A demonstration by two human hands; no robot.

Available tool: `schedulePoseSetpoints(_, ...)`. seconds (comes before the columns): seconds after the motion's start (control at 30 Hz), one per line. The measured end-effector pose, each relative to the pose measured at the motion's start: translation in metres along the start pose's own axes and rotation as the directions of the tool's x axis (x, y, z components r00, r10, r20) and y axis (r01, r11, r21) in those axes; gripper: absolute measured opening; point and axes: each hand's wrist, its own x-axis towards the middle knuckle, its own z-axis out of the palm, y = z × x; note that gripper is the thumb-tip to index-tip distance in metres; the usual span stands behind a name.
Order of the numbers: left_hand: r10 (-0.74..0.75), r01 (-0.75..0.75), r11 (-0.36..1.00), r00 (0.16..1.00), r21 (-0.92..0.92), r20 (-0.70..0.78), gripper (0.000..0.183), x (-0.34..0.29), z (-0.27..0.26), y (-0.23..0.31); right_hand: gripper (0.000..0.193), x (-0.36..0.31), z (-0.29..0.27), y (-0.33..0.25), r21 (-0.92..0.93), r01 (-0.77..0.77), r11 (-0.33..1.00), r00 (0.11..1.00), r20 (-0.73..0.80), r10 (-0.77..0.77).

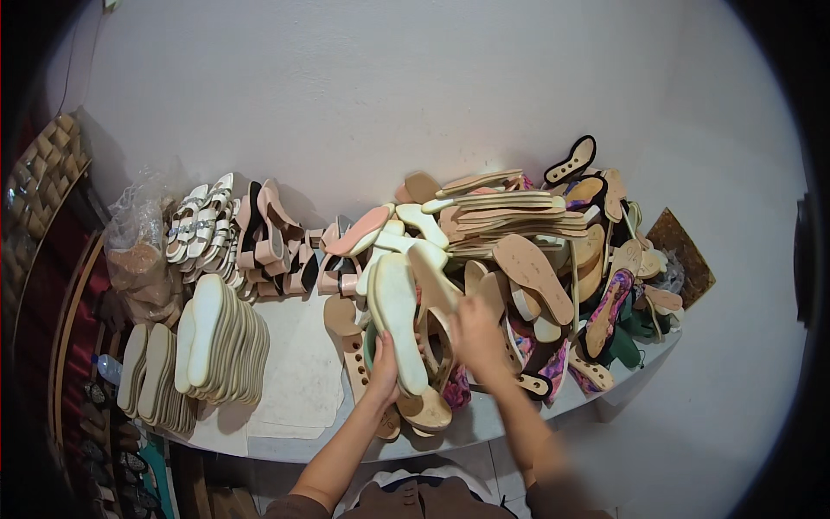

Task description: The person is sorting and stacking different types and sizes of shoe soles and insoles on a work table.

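My left hand [383, 374] is wrapped round the lower part of a cream shoe sole [397, 311], held up over the table with its flat face showing. Another pale edge shows along its left side; whether that is a second sole I cannot tell. Just to the right, my right hand [480, 336] is closed at the lower end of a tan insole [431, 278], slightly smeared by motion. Below both hands lie tan wedge sole pieces [425, 411]. Beyond them a pink-topped sole [361, 231] rests on more cream soles.
Stacked cream soles [212, 337] stand at the left beside white paper sheets [298, 368]. White sandals [205, 225] and pink heeled sandals [270, 227] line the wall. A heap of soles [519, 216] and patterned wedges [609, 313] fills the right. A plastic bag [138, 242] sits far left.
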Motion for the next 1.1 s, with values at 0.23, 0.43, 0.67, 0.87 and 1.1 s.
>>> schedulePoseSetpoints(0.23, -0.258, 0.267, 0.944, 0.963, -0.193, 0.072, 0.058, -0.036, -0.007, 0.000, 0.041, -0.049, 0.034, -0.074, 0.174, -0.102, 0.979, 0.979, 0.193, 0.067)
schedulePoseSetpoints(0.43, -0.210, 0.242, 0.951, 0.963, -0.194, 0.169, 0.057, -0.042, -0.020, -0.023, 0.038, -0.067, 0.040, -0.056, 0.152, -0.166, 0.974, 0.986, 0.023, 0.164)
schedulePoseSetpoints(0.67, -0.155, 0.174, 0.975, 0.978, -0.139, 0.138, 0.055, -0.040, 0.004, -0.019, 0.034, -0.056, 0.029, -0.009, 0.164, -0.152, 0.975, 0.985, -0.059, 0.164)
schedulePoseSetpoints(0.87, -0.217, 0.298, 0.893, 0.941, -0.336, 0.259, 0.046, -0.028, 0.039, -0.022, 0.058, -0.021, -0.030, 0.150, -0.194, -0.446, 0.874, 0.875, -0.300, 0.380)
schedulePoseSetpoints(1.1, -0.136, 0.156, 0.944, 0.987, -0.290, 0.086, 0.039, -0.006, 0.067, -0.064, 0.043, -0.019, -0.063, 0.165, -0.094, -0.306, 0.948, 0.945, 0.095, 0.314)
